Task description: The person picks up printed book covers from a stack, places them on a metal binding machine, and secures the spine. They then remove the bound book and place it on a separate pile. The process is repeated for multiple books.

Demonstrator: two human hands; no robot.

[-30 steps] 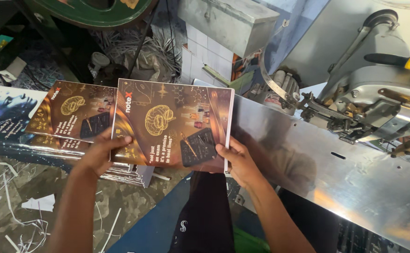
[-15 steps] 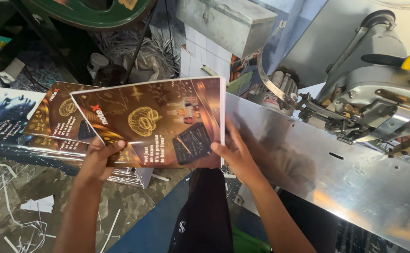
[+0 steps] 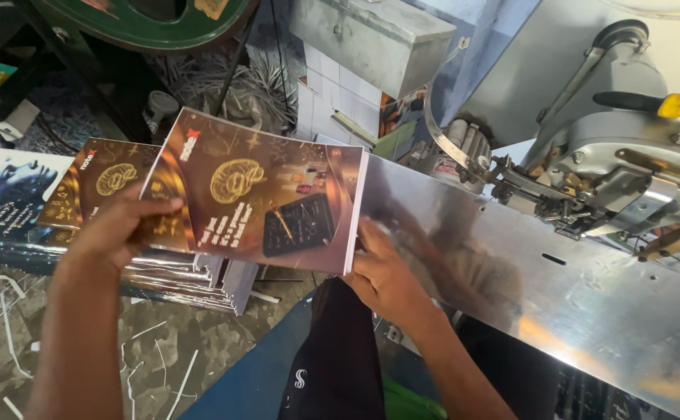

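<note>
While the big grey stitching machine [image 3: 620, 167] fills the two o'clock corner of the view, its long shiny sheet-metal table [image 3: 526, 272] slopes from the middle down toward four o'clock, bare and reflecting a blurred hand. At nine o'clock sits a stack of glossy brown booklets with gold looping designs [image 3: 106, 183], fanned at its lower edge, with a blue-covered booklet [image 3: 5, 190] lying beside it farther left. Paper strips litter the mottled floor [image 3: 161, 350] at seven o'clock.

Between stack and table, a glossy brown booklet with a gold looping design and a dark tablet picture on its cover [image 3: 258, 198] is held clear of both, tilted. Its long axis runs from ten o'clock down to four o'clock, and its white page edge faces the metal table, almost touching the table's near end. The left hand [image 3: 118, 229] grips the booklet's nine o'clock end, thumb curled over the cover, fingers hidden beneath. The right hand [image 3: 382, 268] sits at five o'clock of the booklet, fingers closed up against its lower corner by the page edge, supporting it from below; how far they wrap under I cannot tell. Of the two, the right hand is nearer the table and the machine; the left is nearer the stack.
</note>
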